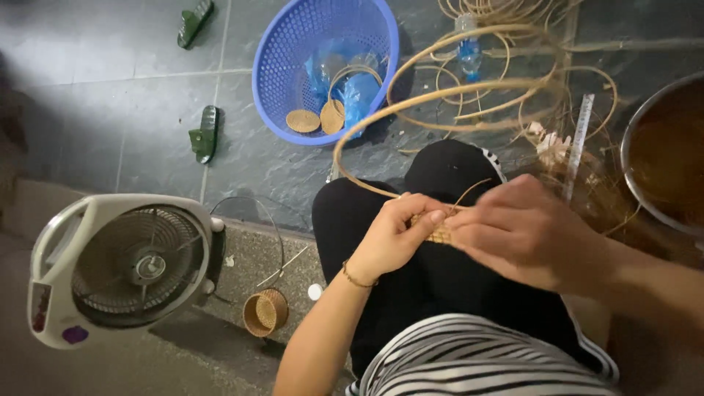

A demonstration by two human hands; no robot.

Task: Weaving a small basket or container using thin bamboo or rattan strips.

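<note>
My left hand (392,236) and my right hand (522,229) meet over my lap, both pinching a small flat woven rattan piece (440,235). Only a sliver of the weave shows between the fingers. A long tan cane strand (440,95) runs from the piece and loops up in wide curves over my knee toward the tangle of canes at the top. A thin bracelet circles my left wrist. I sit with black trousers and a striped top below the hands.
A blue plastic basket (282,59) at top holds blue bags and small woven discs (303,121). A white box fan (121,268) stands at left, a small woven cup (265,312) beside it. Two green sandals (204,134) lie on the floor. A metal basin (664,158) and a ruler (581,136) sit at right.
</note>
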